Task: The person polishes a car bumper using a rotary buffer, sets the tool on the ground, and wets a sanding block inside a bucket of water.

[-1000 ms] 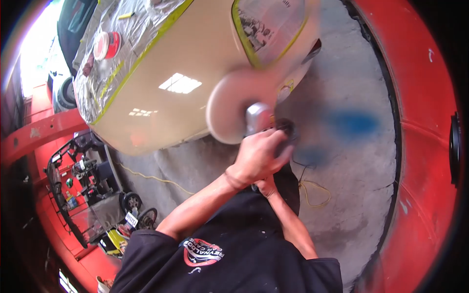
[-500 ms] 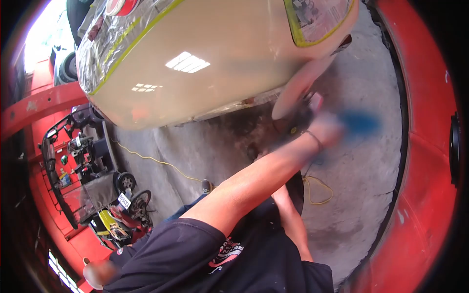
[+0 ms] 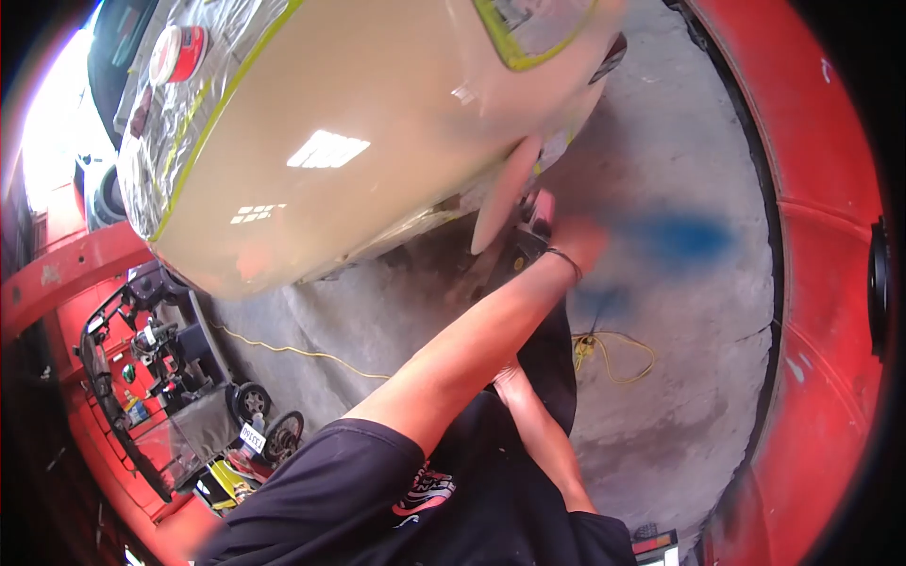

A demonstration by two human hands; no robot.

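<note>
My left arm reaches across to the right, with a dark band at the wrist. My left hand (image 3: 580, 243) is smeared and its fingers do not show. A blurred blue thing (image 3: 679, 236) extends from beside it; its kind is unclear. Close by, a round pink pad (image 3: 507, 193) stands almost edge-on on what looks like a polisher (image 3: 539, 212), near the lower side of a beige car panel (image 3: 349, 75). My right hand (image 3: 508, 377) is low at my waist, its fingers mostly hidden behind my left forearm.
Yellow tape (image 3: 226, 85) and plastic sheeting (image 3: 151, 156) border the panel, with a red-and-white tin (image 3: 179, 54) on the sheeting. A yellow cord (image 3: 623, 357) lies on the concrete floor. A red wall (image 3: 830, 160) runs along the right; several vehicle parts and a motorcycle (image 3: 283, 436) stand at left.
My left hand and the pink pad have moved left in view. The pad now looks steeper. The panel has also shifted left, and the tin has come further into view. The blue thing remains blurred.
</note>
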